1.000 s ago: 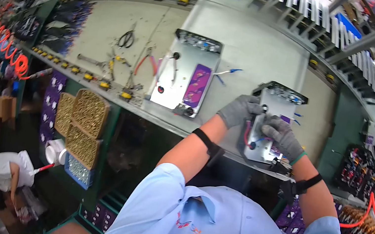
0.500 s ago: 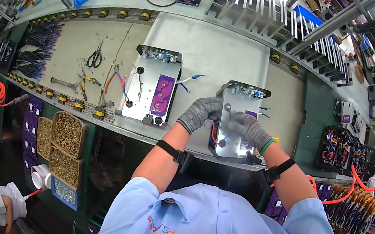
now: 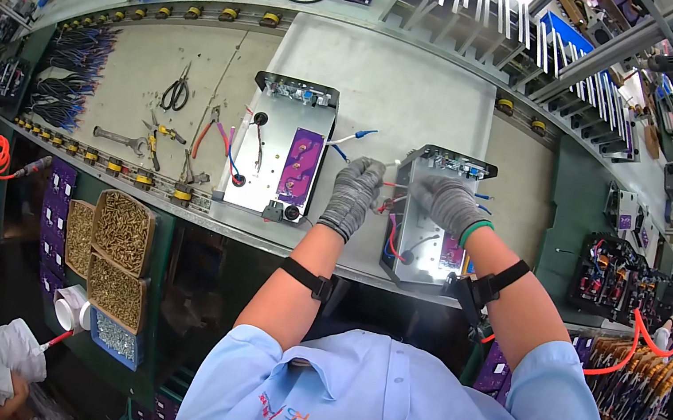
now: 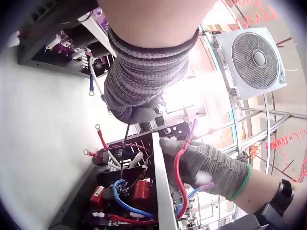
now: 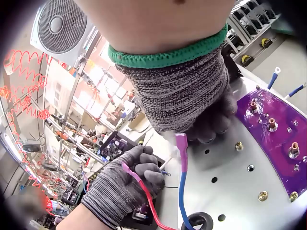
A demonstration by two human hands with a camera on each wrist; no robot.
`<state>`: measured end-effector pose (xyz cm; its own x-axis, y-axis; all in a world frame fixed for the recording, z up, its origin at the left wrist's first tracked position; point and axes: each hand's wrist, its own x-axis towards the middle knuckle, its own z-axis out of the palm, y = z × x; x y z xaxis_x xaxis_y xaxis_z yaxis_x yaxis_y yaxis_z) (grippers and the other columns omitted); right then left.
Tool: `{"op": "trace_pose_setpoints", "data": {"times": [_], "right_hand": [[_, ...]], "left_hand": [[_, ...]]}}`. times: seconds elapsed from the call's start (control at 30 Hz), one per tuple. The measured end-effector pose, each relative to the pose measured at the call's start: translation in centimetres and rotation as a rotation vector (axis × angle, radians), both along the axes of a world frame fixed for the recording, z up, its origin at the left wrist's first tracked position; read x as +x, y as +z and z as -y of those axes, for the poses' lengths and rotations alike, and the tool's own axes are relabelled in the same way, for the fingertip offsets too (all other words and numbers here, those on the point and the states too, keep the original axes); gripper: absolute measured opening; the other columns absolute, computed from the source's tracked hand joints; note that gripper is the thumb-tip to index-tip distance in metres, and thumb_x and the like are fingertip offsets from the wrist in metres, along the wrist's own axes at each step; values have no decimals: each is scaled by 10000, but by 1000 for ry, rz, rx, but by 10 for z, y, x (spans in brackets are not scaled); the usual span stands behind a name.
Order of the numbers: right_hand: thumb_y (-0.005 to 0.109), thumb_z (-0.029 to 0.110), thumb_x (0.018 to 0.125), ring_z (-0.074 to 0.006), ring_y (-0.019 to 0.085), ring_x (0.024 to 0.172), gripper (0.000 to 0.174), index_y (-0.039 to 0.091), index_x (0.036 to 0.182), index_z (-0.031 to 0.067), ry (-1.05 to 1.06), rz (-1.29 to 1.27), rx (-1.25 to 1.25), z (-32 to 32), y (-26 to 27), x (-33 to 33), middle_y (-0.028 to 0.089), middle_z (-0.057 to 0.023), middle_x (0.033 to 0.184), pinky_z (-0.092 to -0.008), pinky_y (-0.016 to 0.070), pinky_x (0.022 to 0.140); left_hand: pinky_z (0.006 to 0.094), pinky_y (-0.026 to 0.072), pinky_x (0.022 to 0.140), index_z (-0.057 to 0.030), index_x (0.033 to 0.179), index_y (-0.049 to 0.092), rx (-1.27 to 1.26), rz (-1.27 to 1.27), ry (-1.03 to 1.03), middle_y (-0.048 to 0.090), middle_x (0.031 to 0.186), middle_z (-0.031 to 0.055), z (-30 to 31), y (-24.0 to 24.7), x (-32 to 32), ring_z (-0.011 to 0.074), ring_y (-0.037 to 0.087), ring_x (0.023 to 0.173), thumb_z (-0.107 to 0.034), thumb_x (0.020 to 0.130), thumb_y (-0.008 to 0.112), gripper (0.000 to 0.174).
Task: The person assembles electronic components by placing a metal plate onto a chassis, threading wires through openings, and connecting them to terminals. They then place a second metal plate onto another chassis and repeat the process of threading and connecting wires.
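My gloved left hand point(image 3: 354, 195) is beside the left side of a metal chassis point(image 3: 425, 266). In the left wrist view its fingers pinch a thin black wire point(image 4: 126, 143) that runs down into the chassis, among red components point(image 4: 142, 195) and a blue cable point(image 4: 125, 203). My gloved right hand point(image 3: 449, 207) lies against the chassis's bare metal panel, near its upper edge, fingers curled; I cannot tell what is under the fingertips. Close by, a red lead point(image 5: 147, 194) and a blue lead point(image 5: 182, 191) with purple connectors stand out from the panel. A purple plate point(image 5: 273, 129) with studs sits on it.
A second chassis point(image 3: 269, 158) stands to the left with loose leads. Pliers point(image 3: 204, 133), black scissors point(image 3: 177, 92) and a wrench point(image 3: 119, 139) lie farther left. Boxes of screws point(image 3: 123, 235) sit below the table edge. Roller rails point(image 3: 227, 13) run along the workbench.
My left hand has moved off the chassis's side, slightly left, with the wire between its fingers. The right hand has moved up the panel, over the round hole seen before.
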<state>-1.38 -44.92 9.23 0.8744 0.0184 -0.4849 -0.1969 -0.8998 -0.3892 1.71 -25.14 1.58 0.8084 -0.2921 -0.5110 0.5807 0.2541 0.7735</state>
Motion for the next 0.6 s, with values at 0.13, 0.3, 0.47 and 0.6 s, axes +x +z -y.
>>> {"op": "trace_pose_setpoints", "data": {"times": [0.13, 0.3, 0.47, 0.6], "right_hand": [[506, 510, 949, -362, 681, 914, 482, 698, 1058, 82, -93, 119, 30, 4, -14, -10, 717, -179, 933, -457, 515, 842], [546, 511, 933, -374, 677, 908, 491, 661, 1055, 50, 5, 48, -134, -8, 6, -40, 706, -200, 916, -456, 514, 836], [684, 406, 873, -356, 672, 851, 401, 598, 974, 28, -17, 19, 24, -11, 21, -49, 674, -176, 869, -433, 516, 772], [705, 396, 858, -350, 672, 848, 410, 592, 983, 23, 25, 69, 24, -7, 16, -49, 674, -172, 875, -424, 516, 773]], "left_hand": [[272, 361, 423, -71, 887, 620, 137, -37, -174, 529, 672, -7, 16, -26, -4, 92, 454, 500, -219, 929, 656, 159], [266, 302, 409, -135, 781, 605, -238, -343, -370, 492, 630, -63, 12, 1, 8, 66, 377, 463, -200, 896, 680, 152], [200, 234, 340, -136, 978, 595, -620, -454, -420, 393, 586, -94, 11, -19, 6, 21, 311, 428, -199, 894, 692, 142], [195, 248, 339, -103, 1053, 601, -789, -463, -436, 406, 586, -92, 10, -40, -3, 19, 321, 422, -180, 883, 688, 206]]}}
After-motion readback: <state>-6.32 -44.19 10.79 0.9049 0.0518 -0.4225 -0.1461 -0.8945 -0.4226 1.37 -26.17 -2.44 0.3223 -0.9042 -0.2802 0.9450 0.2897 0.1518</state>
